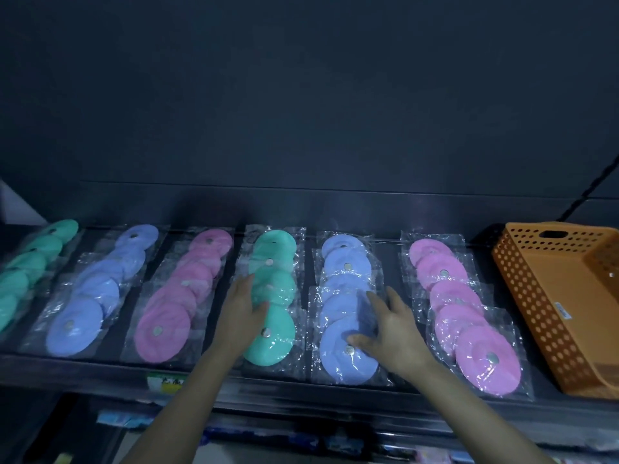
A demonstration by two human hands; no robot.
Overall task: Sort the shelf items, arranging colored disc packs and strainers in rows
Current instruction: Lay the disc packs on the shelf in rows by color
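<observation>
A: hands?
B: left hand [243, 313] lies flat on the left edge of the middle green row [274, 286]; fingers straight, gripping nothing; right hand [392, 333] rests on the right blue row [345, 272], fingers spread apart, nothing pinched
A: layout?
B: six rows of bagged disc packs run front to back on the shelf [301, 390]; far-left green row [30, 266], left blue row [97, 289], left pink row [181, 296], then the two under the hands, then right pink row [462, 306]; orange basket [549, 296] just right of it

I stood in what seemed a shop: a display shelf [83, 367] of plastic-bagged discs [274, 346] in rows, a label [165, 383] on its edge.
</observation>
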